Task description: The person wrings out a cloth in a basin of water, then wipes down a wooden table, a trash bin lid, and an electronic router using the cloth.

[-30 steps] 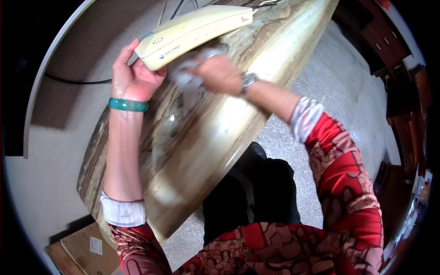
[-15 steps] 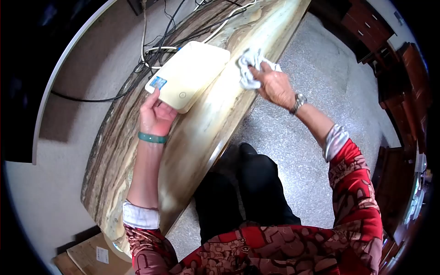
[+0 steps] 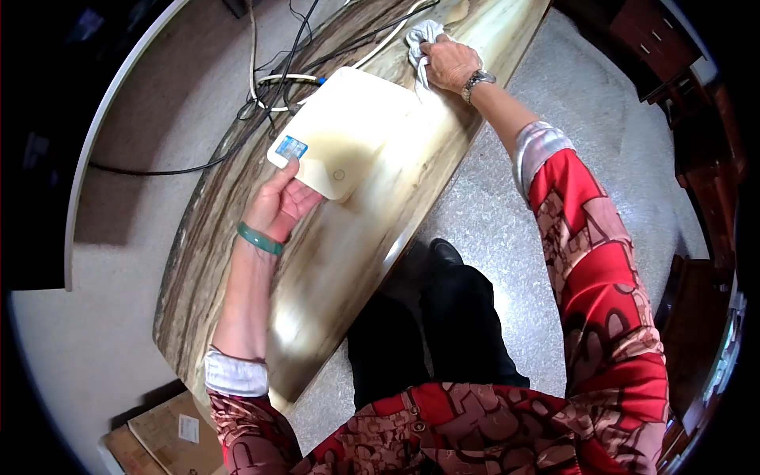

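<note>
My left hand [image 3: 279, 201] grips the near corner of a flat white router-like box [image 3: 360, 119], thumb on top beside its blue sticker [image 3: 291, 148] and fingers underneath. The box is held over the marble-patterned tabletop [image 3: 340, 261], and a cable with a blue plug [image 3: 320, 80] meets its far left side. Beyond the box's right corner, my right hand [image 3: 451, 63] is closed around a white cloth [image 3: 423, 38] on the tabletop. Part of the cloth hangs down towards the box.
Tangled black and white cables [image 3: 277, 91] lie along the table's left side. A large dark screen [image 3: 47, 142] stands at far left. Cardboard boxes [image 3: 170, 435] sit on the floor at lower left. Dark red wooden furniture [image 3: 645, 39] lines the right side.
My right hand has moved with the cloth away from me along the tabletop, past the box. My left hand still holds the box, which appears slightly further right and turned a little.
</note>
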Motion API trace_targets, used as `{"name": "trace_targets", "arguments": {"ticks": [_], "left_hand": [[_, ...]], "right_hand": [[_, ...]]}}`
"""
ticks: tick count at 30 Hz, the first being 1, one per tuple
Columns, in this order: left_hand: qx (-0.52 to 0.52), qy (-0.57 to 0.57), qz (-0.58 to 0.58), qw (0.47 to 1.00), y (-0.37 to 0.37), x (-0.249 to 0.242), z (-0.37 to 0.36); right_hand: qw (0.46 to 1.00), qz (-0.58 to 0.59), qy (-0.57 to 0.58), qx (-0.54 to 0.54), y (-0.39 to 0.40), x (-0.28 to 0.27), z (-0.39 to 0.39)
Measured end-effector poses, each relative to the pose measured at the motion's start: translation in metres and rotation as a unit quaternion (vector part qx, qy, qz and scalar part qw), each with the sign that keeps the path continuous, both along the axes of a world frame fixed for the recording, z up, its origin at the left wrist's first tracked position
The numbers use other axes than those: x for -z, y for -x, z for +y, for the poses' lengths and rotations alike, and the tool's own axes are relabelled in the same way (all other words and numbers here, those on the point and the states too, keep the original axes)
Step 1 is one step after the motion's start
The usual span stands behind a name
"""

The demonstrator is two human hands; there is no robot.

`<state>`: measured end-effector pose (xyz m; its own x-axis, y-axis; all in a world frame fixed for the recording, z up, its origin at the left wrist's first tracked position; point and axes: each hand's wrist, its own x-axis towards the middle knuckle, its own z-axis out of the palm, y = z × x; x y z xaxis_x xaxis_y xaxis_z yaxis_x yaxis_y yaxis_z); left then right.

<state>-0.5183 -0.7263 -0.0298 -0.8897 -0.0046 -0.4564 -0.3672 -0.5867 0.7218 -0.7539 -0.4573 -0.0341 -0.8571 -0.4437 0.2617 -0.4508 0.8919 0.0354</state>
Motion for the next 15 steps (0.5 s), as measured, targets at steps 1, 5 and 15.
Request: {"name": "trace_targets", "arguments": {"ticks": [1, 5, 15], "left_hand": [[0.048, 0.016, -0.011, 0.999, 0.002, -0.002, -0.008], [0.129, 0.179, -0.073, 0.973, 0.002, -0.025, -0.005], [0.173, 0.381, -0.118, 0.901, 0.0, -0.027, -0.015]], "right_hand": [[1.0, -0.001, -0.001, -0.001, -0.004, 0.002, 0.001], [0.995, -0.091, -0.023, -0.04, -0.056, -0.013, 0.005], [0.982, -0.034, 0.064, -0.171, -0.106, 0.003, 0.038]]}}
